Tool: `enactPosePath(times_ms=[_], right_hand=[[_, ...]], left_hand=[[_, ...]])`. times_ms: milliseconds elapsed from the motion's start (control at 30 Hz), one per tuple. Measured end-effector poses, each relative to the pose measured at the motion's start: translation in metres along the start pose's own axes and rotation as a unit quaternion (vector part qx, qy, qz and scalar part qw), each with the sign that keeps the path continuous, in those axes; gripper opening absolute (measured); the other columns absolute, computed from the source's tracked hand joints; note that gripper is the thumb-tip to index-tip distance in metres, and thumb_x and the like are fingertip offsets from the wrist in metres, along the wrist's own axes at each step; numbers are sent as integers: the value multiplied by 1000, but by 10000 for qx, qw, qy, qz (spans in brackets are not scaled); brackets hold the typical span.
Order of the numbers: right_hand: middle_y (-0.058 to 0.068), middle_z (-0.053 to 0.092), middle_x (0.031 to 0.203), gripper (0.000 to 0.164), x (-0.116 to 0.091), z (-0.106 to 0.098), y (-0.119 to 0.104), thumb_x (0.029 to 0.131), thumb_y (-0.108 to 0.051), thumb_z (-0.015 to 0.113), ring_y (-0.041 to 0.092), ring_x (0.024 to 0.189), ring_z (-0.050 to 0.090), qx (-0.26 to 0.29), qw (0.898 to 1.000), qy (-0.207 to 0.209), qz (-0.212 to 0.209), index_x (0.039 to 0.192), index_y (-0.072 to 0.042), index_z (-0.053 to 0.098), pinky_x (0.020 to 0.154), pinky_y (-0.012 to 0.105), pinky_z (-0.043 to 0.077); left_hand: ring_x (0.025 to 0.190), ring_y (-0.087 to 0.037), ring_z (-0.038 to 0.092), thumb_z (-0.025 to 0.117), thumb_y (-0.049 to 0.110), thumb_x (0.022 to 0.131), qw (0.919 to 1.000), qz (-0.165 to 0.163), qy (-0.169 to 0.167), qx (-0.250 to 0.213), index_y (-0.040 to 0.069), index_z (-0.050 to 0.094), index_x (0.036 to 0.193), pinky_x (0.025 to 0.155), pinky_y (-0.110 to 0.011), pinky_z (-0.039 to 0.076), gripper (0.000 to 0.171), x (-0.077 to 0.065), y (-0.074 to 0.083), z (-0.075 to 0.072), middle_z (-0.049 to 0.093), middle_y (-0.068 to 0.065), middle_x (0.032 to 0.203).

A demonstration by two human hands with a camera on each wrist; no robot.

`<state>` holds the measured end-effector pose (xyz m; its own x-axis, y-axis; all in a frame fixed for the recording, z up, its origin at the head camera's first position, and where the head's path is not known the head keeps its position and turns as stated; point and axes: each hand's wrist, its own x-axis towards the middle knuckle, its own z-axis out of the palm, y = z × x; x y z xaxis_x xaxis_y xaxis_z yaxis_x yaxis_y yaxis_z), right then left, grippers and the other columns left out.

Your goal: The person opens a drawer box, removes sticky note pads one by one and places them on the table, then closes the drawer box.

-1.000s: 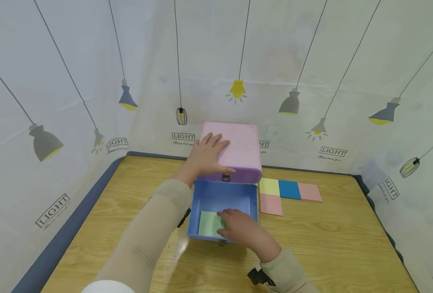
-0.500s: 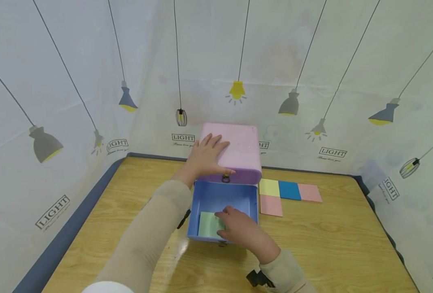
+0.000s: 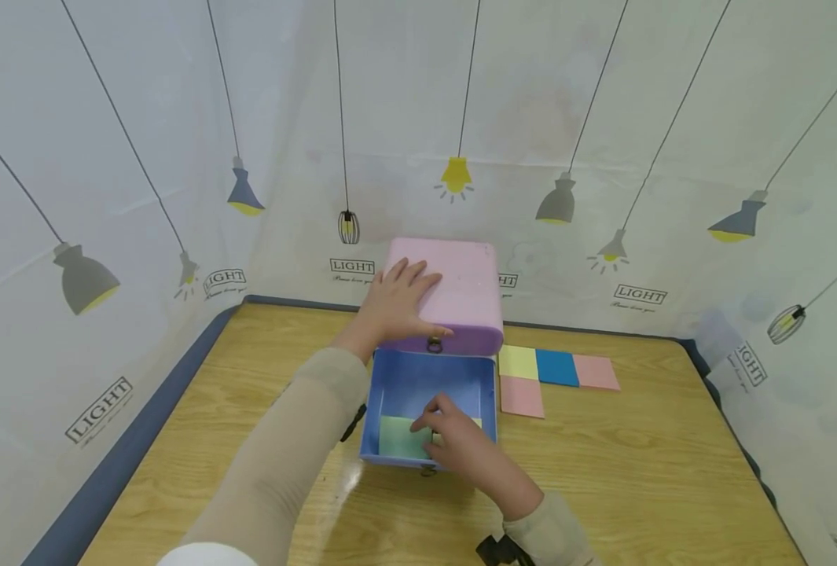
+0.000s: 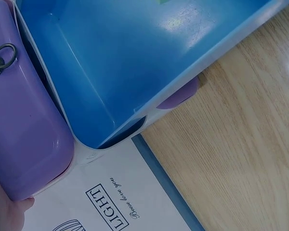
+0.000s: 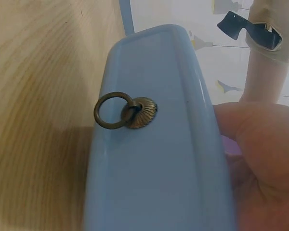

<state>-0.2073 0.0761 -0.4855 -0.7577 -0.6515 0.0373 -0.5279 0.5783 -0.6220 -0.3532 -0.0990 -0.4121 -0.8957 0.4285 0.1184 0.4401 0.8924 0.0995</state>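
Observation:
My left hand (image 3: 397,303) lies spread on the pink top of a small chest (image 3: 460,287), its thumb over the purple front with a ring pull. Below it, a blue drawer (image 3: 435,377) is pulled out. Inside the drawer's front left part lies a green sticky-note pad (image 3: 398,439). My right hand (image 3: 457,432) reaches over the drawer front, its curled index finger and thumb on the pad's right side. A pale yellow piece (image 3: 477,423) shows beyond that hand, mostly hidden. The right wrist view shows the drawer's outer front with its ring pull (image 5: 113,110); the fingertips are hidden there.
Right of the chest, a yellow square pad (image 3: 518,362), a blue one (image 3: 556,367) and a pink one (image 3: 596,372) lie in a row, with another pink pad (image 3: 521,396) below the yellow. Wall sheeting printed with lamps surrounds the wooden table (image 3: 637,472).
The green pad has shifted slightly left and toward the drawer's front. My right hand has moved a little with it, its index finger more bent. The left hand has stayed put.

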Motion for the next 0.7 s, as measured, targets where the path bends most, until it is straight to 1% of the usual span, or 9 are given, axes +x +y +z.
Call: enactPosePath(times_ms=[67,167,267,333,400,533,600,700], right_hand=[[4,51,108,21,-1,2,1,89,1,68,22,97,58,-10,10000,-20,-3,108,-7,70,80,33,52],[2,55,103,19,-1,4,3,90,-1,67,18,93,58,-19,10000,-80,54,107,-7,71,80,33,52],[-1,57,97,17,0,6,6,91,-2,66,12,86,55,-43,9999,-96,52,106,-7,72,76,30,51],[-2,56,96,17,0,6,7,91,-3,66,10,82,52,-61,9999,-86,44,106,-7,73,73,29,49],[-1,56,98,18,-1,6,7,91,-3,66,11,82,52,-87,10000,-37,29,107,-6,73,72,29,49],[1,57,102,22,-4,0,8,90,-3,67,16,86,56,-136,9998,153,14,111,-5,72,73,32,51],[2,57,104,24,-5,-4,8,90,-2,67,19,90,58,-99,9996,258,-1,114,-4,71,75,34,52],[5,57,103,26,-6,-9,11,90,-2,67,20,88,58,-75,9991,423,-43,116,-3,71,73,33,51]], left_hand=[[147,-31,8,52,88,68,10000,7,-19,8,28,27,155,112,-61,15,108,0,0,0,17,-4,161],[147,-31,7,52,88,68,10000,-4,-32,-33,28,27,155,112,-61,14,109,-1,0,0,17,-4,161],[147,-31,7,52,88,68,10000,-29,-29,-56,28,27,155,113,-61,14,108,-1,0,-1,17,-4,161],[147,-31,7,53,88,68,10000,-37,-25,-65,28,27,155,112,-61,15,108,-2,0,-1,17,-4,161],[147,-31,7,53,87,69,10000,-31,-37,-82,28,27,155,113,-61,14,108,-2,0,-1,17,-4,161],[147,-31,7,54,86,69,9999,0,-34,-100,28,27,155,113,-61,14,108,-2,1,-2,17,-4,161],[147,-31,7,54,86,69,9999,5,-32,-102,28,27,155,113,-61,14,108,-1,2,-2,16,-4,161],[147,-31,7,55,86,69,10000,5,-8,-89,27,27,155,113,-61,14,108,-1,1,-2,17,-4,161]])
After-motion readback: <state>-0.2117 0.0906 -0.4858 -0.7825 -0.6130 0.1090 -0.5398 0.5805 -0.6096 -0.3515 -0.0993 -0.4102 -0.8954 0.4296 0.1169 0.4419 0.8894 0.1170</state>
